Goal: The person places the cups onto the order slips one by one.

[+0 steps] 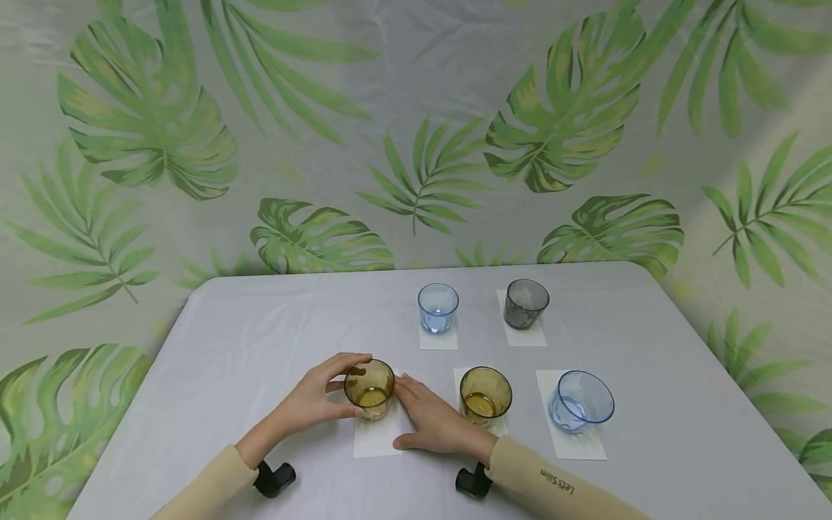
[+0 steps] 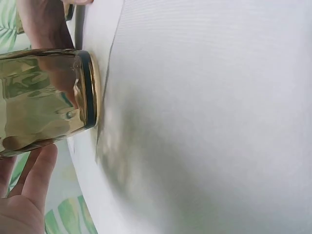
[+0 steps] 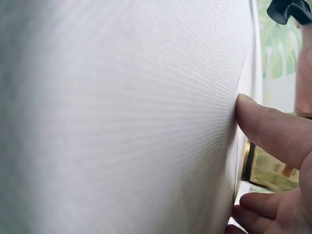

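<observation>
An amber glass tumbler [image 1: 370,386] stands upright at the back part of a white paper slip [image 1: 375,442]. My left hand [image 1: 312,396] holds it from the left, thumb at the front and fingers behind. My right hand [image 1: 442,421] lies low on the other side, its fairly straight fingertips beside the tumbler and its thumb on the slip's right edge. Seen from the right wrist, the thumb [image 3: 273,126] rests on the paper. The left wrist view shows the tumbler's thick base [image 2: 89,90] close to the paper; contact there is hard to judge.
A second amber tumbler [image 1: 484,393] stands just behind my right wrist. Right of it is a blue tumbler [image 1: 581,403]. Farther back stand another blue tumbler [image 1: 438,309] and a grey one [image 1: 526,305]. These also have paper slips under them. A leaf-patterned cloth [image 1: 416,180] hangs behind the table.
</observation>
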`<action>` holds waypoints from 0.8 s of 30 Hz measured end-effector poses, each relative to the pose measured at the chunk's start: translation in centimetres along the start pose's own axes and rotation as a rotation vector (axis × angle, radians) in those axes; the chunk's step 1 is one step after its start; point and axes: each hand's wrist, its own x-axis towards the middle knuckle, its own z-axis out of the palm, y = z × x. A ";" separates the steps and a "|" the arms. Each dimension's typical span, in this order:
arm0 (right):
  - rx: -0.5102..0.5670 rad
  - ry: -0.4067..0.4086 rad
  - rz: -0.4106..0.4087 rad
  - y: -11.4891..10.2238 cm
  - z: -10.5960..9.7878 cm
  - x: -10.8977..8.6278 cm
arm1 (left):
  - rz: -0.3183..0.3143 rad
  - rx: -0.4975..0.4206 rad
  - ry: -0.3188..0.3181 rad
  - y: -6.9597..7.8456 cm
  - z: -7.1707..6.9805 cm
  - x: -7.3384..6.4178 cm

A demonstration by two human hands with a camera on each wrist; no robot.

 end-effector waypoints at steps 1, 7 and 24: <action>0.000 0.000 0.000 0.0 0.0 0.0 | 0.000 0.005 -0.002 0.0 0.1 -0.1; -0.001 0.011 -0.006 0.0 0.0 0.0 | 0.023 0.020 0.007 -0.1 0.5 -0.3; 0.007 0.028 -0.029 -0.1 0.0 -0.2 | 0.065 0.063 0.013 -4.4 1.1 -0.5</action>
